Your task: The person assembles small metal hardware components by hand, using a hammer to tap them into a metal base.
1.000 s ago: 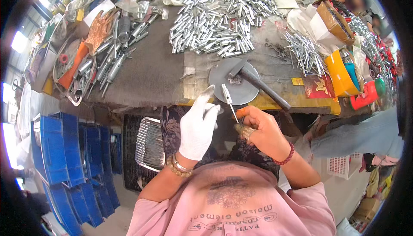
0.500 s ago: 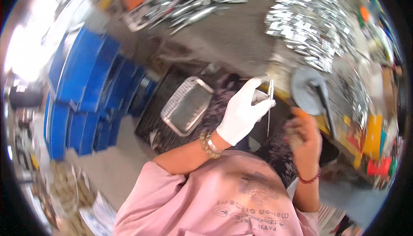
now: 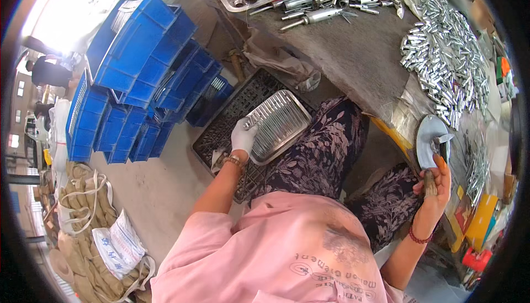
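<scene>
My left hand, in a white glove, is at the left rim of a silver metal tray. Its fingers are pressed together over the ends of slim metal rods lying side by side there; whatever is between them is hidden. Bare except for coverings on some fingers, my right hand is by a grey round disc with a lever. An orange cover wraps its index finger and a dark one its thumb. Those fingers are apart and loosely bent beside the lever, with nothing seen in them.
Under the tray lies a black lattice crate. Stacked blue bins stand at the left. On the workbench are larger metal cylinders and a heap of small shiny metal parts. A yellow bench edge runs past my legs.
My left hand has moved left and down from the bench edge to the tray; the slim metal piece it held upright no longer shows. My right hand has moved right, up to the disc's lever.
</scene>
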Demonstrator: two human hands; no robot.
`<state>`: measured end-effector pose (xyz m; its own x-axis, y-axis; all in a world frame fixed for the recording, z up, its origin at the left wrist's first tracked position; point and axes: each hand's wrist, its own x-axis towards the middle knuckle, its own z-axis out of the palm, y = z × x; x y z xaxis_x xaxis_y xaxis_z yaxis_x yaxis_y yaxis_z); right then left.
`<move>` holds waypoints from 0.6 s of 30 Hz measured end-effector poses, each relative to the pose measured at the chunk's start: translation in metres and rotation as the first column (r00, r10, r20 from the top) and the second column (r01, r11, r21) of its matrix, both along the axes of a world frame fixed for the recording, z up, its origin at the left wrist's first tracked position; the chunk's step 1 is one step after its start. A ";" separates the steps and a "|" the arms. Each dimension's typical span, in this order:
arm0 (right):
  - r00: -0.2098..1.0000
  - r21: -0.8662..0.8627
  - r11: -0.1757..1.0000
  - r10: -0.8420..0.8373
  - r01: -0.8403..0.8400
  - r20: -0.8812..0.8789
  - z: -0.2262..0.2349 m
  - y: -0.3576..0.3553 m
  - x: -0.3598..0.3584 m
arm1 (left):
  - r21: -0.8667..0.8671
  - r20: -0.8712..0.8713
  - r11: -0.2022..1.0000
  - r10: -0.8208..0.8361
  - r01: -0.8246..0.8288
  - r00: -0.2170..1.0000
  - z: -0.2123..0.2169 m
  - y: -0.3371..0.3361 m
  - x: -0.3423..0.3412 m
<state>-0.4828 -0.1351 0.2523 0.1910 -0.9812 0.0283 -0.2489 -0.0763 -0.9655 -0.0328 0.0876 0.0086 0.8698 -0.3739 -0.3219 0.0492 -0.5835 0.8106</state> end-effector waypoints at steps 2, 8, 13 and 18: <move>1.000 0.013 1.000 0.007 -0.007 0.000 0.002 -0.001 0.003 | 0.032 0.059 0.999 -0.004 0.002 0.998 -0.015 -0.006 0.010; 0.999 -0.054 0.998 -0.024 0.023 -0.029 0.006 0.008 0.009 | 0.190 0.393 0.982 -0.085 0.010 0.916 -0.048 -0.015 0.014; 0.996 -0.008 1.000 -0.021 0.020 -0.086 0.023 0.016 0.008 | 0.357 0.337 0.926 -0.254 0.127 0.907 -0.025 -0.024 0.002; 0.995 -0.189 0.982 -0.035 0.017 -0.090 0.014 0.014 0.012 | 0.433 0.327 0.887 -0.319 0.159 0.890 0.012 -0.017 0.000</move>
<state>-0.4704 -0.1214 0.2667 0.1759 -0.9647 0.1962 -0.3405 -0.2466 -0.9073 -0.0327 0.0708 0.0208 0.8520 -0.5023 -0.1478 -0.3964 -0.8031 0.4449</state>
